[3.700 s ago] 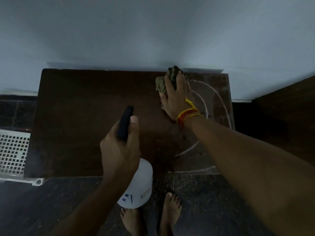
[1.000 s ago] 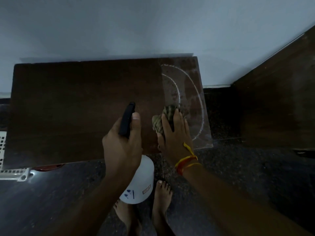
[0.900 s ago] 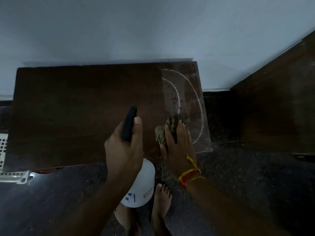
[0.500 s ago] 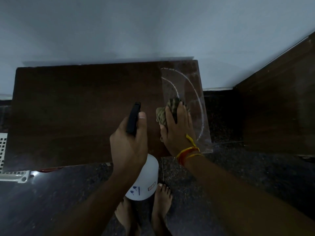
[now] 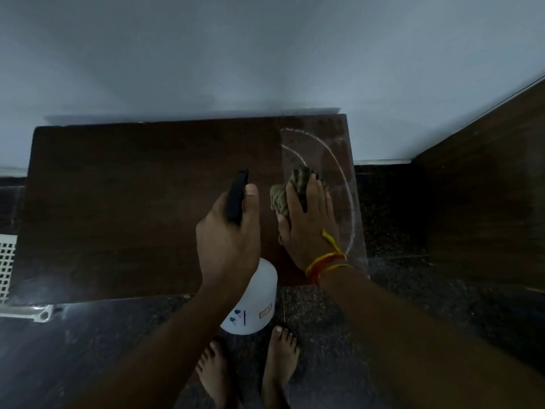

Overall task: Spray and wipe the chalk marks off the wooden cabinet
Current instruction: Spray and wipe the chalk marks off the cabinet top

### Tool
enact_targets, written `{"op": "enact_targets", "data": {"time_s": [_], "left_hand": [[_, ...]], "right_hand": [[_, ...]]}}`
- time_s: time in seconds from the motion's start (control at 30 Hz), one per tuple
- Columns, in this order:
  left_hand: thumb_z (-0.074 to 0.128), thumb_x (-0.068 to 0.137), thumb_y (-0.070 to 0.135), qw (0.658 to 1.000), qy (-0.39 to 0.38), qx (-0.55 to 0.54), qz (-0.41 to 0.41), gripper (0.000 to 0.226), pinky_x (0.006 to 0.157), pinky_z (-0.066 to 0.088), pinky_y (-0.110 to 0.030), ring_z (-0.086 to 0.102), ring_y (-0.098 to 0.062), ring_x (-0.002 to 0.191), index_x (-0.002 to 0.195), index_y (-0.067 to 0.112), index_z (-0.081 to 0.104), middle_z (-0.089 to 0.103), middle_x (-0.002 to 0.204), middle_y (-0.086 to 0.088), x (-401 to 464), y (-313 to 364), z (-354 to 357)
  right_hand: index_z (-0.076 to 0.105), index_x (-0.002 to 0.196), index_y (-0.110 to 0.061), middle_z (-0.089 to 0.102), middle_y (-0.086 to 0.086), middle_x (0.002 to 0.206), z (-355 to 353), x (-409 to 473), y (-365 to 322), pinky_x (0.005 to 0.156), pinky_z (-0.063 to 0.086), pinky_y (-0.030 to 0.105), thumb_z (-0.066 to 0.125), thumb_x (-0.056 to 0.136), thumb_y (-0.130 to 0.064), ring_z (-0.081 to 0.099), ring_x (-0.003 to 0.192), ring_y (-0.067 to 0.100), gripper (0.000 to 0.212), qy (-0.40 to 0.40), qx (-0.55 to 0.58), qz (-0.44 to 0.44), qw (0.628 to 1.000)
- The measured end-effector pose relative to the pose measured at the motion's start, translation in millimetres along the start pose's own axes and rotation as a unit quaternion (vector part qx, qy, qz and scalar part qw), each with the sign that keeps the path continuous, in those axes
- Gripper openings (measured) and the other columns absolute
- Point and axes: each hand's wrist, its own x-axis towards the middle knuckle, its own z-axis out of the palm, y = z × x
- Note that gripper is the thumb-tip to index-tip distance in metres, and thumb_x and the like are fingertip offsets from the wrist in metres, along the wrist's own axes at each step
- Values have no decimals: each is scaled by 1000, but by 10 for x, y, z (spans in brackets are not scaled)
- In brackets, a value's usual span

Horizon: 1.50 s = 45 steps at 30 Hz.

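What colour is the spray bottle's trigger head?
Black, above a white plastic bottle body; head view.

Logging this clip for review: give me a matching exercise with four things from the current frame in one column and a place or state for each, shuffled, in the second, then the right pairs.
Things:
1. spray bottle
2. cloth
3. chalk marks
4. white grid panel

Places or states:
A. curved lines on the right end of the cabinet top
B. pressed flat under the right hand
C. at the left edge, beside the cabinet
D. gripped by the left hand

Pairs: 1-D, 2-B, 3-A, 4-C
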Motion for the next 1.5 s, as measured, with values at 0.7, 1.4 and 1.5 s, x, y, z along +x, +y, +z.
{"op": "enact_targets", "data": {"time_s": [0.7, 1.4, 1.5], "left_hand": [[42, 86, 57, 1000, 4, -11, -8, 37, 52, 54, -56, 61, -40, 56, 77, 23, 55, 58, 65, -16, 296, 108, 46], [42, 79, 60, 999, -13, -43, -26, 42, 50, 52, -56, 60, -42, 60, 78, 22, 57, 60, 70, -20, 412, 260, 43], [43, 77, 61, 998, -17, -48, -38, 41, 50, 51, -52, 60, -38, 59, 77, 23, 58, 61, 69, -19, 384, 259, 17]], "right_hand": [[37, 143, -12, 26, 28, 149, -20, 275, 32, 113, 23, 52, 33, 88, -39, 27, 138, 42, 61, 6, -9, -14, 1000], [31, 146, -13, 21, 27, 152, -59, 1065, 38, 116, 19, 52, 37, 90, -39, 20, 141, 41, 62, 21, 17, -24, 999], [29, 147, -14, 18, 26, 153, -77, 1322, 58, 116, 16, 52, 40, 92, -38, 17, 141, 42, 61, 13, 8, -35, 999]]}}
